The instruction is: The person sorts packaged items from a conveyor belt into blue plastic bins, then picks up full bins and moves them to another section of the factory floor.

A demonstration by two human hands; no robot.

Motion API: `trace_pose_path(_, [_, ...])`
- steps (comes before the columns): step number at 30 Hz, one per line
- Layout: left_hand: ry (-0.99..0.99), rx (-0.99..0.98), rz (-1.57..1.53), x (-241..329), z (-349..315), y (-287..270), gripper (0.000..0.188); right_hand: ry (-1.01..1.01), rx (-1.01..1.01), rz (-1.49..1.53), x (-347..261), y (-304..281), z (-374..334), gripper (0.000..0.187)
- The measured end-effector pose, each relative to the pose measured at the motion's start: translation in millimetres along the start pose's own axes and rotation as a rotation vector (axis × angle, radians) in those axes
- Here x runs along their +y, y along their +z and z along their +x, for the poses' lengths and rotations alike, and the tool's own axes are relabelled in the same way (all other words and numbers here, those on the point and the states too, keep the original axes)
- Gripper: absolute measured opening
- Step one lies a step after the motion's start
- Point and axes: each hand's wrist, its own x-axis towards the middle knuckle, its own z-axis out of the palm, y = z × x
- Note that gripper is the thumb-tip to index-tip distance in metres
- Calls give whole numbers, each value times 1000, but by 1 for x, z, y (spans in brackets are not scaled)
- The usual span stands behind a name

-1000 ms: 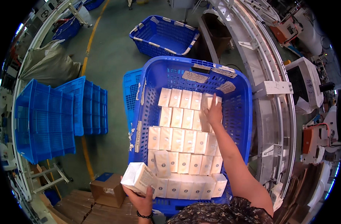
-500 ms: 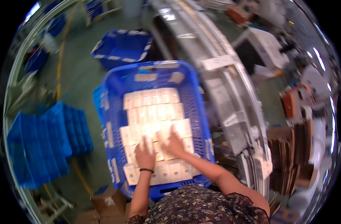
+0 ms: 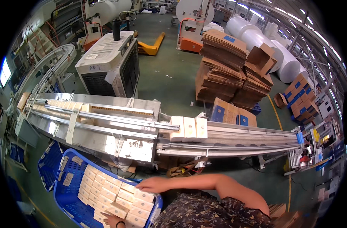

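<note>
A blue plastic basket sits at the lower left, holding rows of cream-white wrapped packs with small round marks. My right hand reaches over the basket's right edge, its fingers extended and lowered onto the packs there. Near the lower edge of the picture, my left hand rests on the packs with fingers spread; it wears a dark bracelet, and part of it is cut off. Neither hand visibly holds a pack. Beyond the basket, three similar packs stand together on a metal conveyor.
The conveyor crosses in front of me, with more packs between its left rails. Behind it stand a white cooler-like machine, stacks of flattened cardboard, an orange-yellow pallet jack and large white rolls. Another blue basket adjoins mine.
My view has swung right and up, so the basket now lies lower left and the conveyor runs across. My right hand has shifted from the middle packs to the basket's edge.
</note>
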Motion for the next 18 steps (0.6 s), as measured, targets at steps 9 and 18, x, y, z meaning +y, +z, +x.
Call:
trace_pose_path(9, [1334,257,-850,303,-248,-168,37,492,1191,-350,108,-201,-291,22])
trace_pose_path(18, [1267,-154,-705,425,-350,-148,63,672,879,-122,136,-234,-264,51])
